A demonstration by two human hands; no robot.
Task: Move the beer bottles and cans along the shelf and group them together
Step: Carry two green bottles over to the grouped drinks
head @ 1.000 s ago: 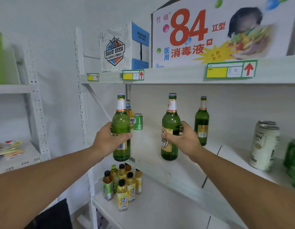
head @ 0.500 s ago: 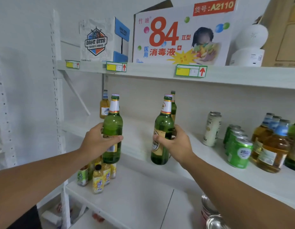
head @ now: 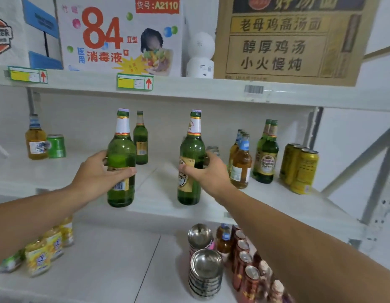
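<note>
My left hand (head: 100,174) grips a tall green beer bottle (head: 121,154) upright at the front of the middle shelf (head: 159,193). My right hand (head: 208,171) grips a second green beer bottle (head: 190,154) with a gold label, also upright. Behind them stands a third green bottle (head: 140,138). To the right stand amber bottles (head: 241,162), two green bottles (head: 266,154) and yellow cans (head: 301,167). Far left stand an amber bottle (head: 36,138) and a green can (head: 56,146). A can top (head: 213,149) shows behind my right hand.
The upper shelf carries cardboard boxes (head: 283,38) and a white round device (head: 200,55). The lower shelf holds small yellow bottles (head: 47,246) at left, stacked steel bowls (head: 205,274) and a row of red cans (head: 246,265) at right. A grey diagonal brace (head: 364,154) stands at right.
The view has swung right along the shelf, and both hands have carried their bottles rightward with it, closer to the group of bottles and cans at the right.
</note>
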